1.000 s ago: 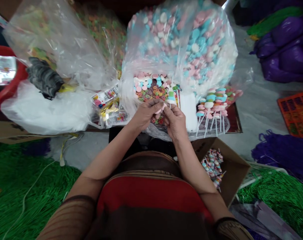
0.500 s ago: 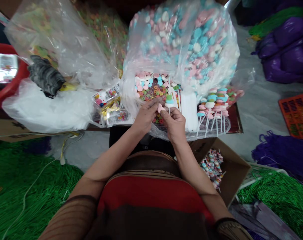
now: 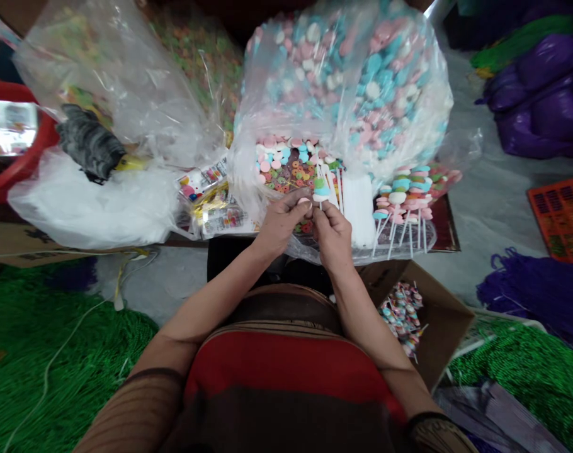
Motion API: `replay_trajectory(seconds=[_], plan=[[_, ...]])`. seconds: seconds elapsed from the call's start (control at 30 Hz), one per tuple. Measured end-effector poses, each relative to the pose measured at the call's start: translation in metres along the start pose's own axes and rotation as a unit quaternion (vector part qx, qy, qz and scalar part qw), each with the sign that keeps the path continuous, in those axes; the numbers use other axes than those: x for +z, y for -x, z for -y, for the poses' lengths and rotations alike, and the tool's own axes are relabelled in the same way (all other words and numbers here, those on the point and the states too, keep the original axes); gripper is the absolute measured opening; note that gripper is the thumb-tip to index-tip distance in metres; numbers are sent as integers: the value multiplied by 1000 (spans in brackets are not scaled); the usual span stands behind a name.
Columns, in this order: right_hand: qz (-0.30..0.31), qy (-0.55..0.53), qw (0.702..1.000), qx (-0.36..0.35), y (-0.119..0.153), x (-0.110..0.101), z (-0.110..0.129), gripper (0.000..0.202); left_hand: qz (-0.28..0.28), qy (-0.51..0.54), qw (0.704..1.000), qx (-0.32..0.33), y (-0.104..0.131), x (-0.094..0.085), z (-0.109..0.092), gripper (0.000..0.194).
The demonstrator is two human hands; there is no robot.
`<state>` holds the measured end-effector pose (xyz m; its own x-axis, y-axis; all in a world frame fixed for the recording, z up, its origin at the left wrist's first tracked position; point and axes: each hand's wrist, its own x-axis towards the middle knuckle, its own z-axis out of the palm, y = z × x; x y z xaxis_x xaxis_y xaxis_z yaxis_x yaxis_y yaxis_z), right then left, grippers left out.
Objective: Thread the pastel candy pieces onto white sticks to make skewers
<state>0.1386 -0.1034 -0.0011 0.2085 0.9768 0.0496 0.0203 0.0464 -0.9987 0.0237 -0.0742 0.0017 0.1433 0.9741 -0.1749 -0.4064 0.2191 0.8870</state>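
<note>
Between the thumb and fingers of my left hand (image 3: 281, 220) is a small pink candy piece (image 3: 304, 201). My right hand (image 3: 332, 229) pinches the white stick of a candy skewer (image 3: 321, 189), which stands upright with blue, green and white pieces on it. The two hands are close together, fingertips nearly meeting. Just beyond them lie loose pink, white and blue candies (image 3: 272, 157) and ring-shaped gummies (image 3: 296, 176). White sticks (image 3: 359, 211) are stacked to the right of my right hand. Finished-looking candy skewers (image 3: 402, 195) lie in a group farther right.
A big clear bag of candies (image 3: 371, 75) stands at the back. To the left are a bag of gummies (image 3: 192, 63), a white plastic bag (image 3: 92, 207), printed wrappers (image 3: 215, 217) and a red basin (image 3: 43, 148). An open cardboard box (image 3: 442, 321) holds wrapped skewers below right.
My left hand has turned the pink candy piece and shifted slightly. My right thumb has drawn back from that piece; the skewer stays in my right hand.
</note>
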Motion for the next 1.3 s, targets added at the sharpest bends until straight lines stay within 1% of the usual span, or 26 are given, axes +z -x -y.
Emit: replay_trajectory(seconds=[0.1, 0.17, 0.27, 0.33, 0.4, 0.5, 0.6, 0.73, 0.83, 0.9, 0.97, 1.03, 1.07, 1.17, 1.2, 1.23, 1.27, 1.3], plan=[[-4, -57, 998, 34, 6, -4, 4, 36, -10, 42, 999, -13, 2, -1, -9, 27], [10, -76, 995, 56, 15, -10, 10, 38, -24, 60, 998, -9, 1, -3, -16, 24], [61, -39, 994, 77, 34, -21, 21, 39, -42, 71, 997, -3, -3, -8, -21, 23], [99, 3, 992, 77, 46, -27, 27, 37, -47, 82, 996, -9, -6, -10, -23, 22], [123, 39, 989, 69, 54, -30, 31, 34, -46, 94, 994, -21, -7, -10, -24, 20], [121, 64, 989, 61, 57, -30, 30, 31, -44, 102, 993, -41, -7, -7, -24, 16], [111, 79, 989, 51, 54, -29, 24, 31, -41, 102, 993, -43, -5, -4, -23, 17], [104, 98, 989, 39, 52, -29, 18, 32, -22, 86, 996, -14, -7, -7, -18, 17], [96, 102, 989, 45, 52, -29, 18, 31, -13, 41, 999, 21, -10, -12, -11, 18], [99, 104, 988, 51, 52, -29, 19, 32, -9, -3, 998, 58, -12, -14, -6, 21], [106, 106, 987, 59, 52, -29, 20, 34, -12, -65, 992, 112, -13, -17, -2, 26], [117, 108, 985, 69, 52, -30, 22, 37, -12, -159, 969, 189, -15, -22, -1, 29], [124, 109, 983, 76, 51, -31, 23, 38, -5, -213, 948, 236, -16, -24, -1, 30], [153, 104, 977, 110, 51, -35, 31, 42, 31, -346, 860, 375, -20, -34, -4, 29], [161, 98, 974, 124, 51, -36, 34, 43, 43, -371, 834, 405, -21, -37, -4, 29], [167, 91, 972, 138, 51, -38, 37, 45, 55, -391, 816, 423, -22, -39, -5, 29], [169, 83, 970, 153, 51, -39, 41, 46, 69, -406, 804, 429, -22, -41, -5, 30], [169, 74, 969, 166, 51, -39, 43, 48, 82, -415, 801, 423, -22, -41, -5, 31]])
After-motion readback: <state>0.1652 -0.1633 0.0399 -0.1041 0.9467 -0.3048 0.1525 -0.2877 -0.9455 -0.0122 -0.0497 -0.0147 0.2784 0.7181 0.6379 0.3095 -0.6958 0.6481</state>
